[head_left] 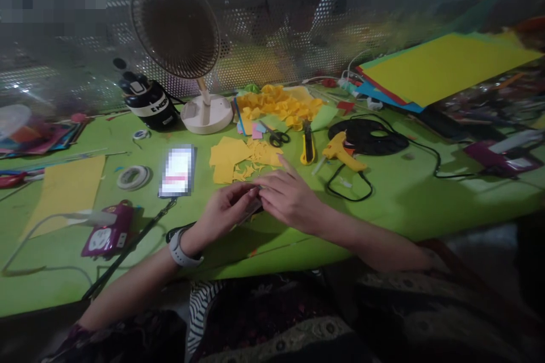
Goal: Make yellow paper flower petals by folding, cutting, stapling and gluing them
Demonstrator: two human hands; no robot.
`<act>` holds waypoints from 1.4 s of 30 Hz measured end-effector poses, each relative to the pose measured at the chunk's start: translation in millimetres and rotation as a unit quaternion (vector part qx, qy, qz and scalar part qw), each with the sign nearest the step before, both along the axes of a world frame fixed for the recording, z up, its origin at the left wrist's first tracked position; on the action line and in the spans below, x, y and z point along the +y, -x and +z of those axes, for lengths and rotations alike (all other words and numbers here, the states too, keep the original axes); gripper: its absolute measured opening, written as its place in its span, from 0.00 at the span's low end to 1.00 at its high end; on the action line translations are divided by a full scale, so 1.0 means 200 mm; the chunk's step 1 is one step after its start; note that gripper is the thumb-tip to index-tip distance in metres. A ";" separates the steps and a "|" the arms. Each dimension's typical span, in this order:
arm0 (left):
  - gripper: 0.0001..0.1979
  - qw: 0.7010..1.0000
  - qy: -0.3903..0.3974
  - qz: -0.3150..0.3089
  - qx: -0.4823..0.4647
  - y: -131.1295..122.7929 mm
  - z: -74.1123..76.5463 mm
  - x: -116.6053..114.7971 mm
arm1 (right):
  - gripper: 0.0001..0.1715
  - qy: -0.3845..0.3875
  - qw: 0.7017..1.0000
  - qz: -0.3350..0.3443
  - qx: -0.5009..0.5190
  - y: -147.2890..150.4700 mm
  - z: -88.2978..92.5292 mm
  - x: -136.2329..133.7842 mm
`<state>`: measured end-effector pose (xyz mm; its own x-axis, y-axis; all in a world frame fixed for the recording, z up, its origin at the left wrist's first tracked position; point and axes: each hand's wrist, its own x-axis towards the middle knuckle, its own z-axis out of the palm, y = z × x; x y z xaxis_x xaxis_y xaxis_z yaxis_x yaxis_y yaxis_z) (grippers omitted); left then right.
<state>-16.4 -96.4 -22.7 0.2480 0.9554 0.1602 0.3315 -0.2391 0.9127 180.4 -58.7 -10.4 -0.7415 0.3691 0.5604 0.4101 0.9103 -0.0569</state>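
My left hand [223, 211], with a pale watch on its wrist, meets my right hand [293, 199] above the front of the green table. Its thumb and fingers are closed in a pinch on a small thing that is mostly hidden; a pale, clear-looking edge shows below the thumb. The right fingertips are pressed together at the same spot, while one finger points up and away. Just beyond the hands lie yellow paper pieces [230, 153] and small scraps. Black-handled scissors [279, 137], a yellow utility knife [307, 144] and a yellow glue gun [344, 153] lie further right.
Crumpled yellow paper shapes [276, 103] are heaped at the back. A fan [206, 114] and a black bottle [149, 105] stand behind a lit phone [177, 171]. Tape [134, 177] and a purple power adapter [106, 229] are left; coloured sheets [451, 71] are right.
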 end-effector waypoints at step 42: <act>0.18 0.986 0.112 0.124 0.013 0.31 -0.05 0.33 | 0.07 0.253 0.964 -0.085 -0.016 0.38 0.05 0.39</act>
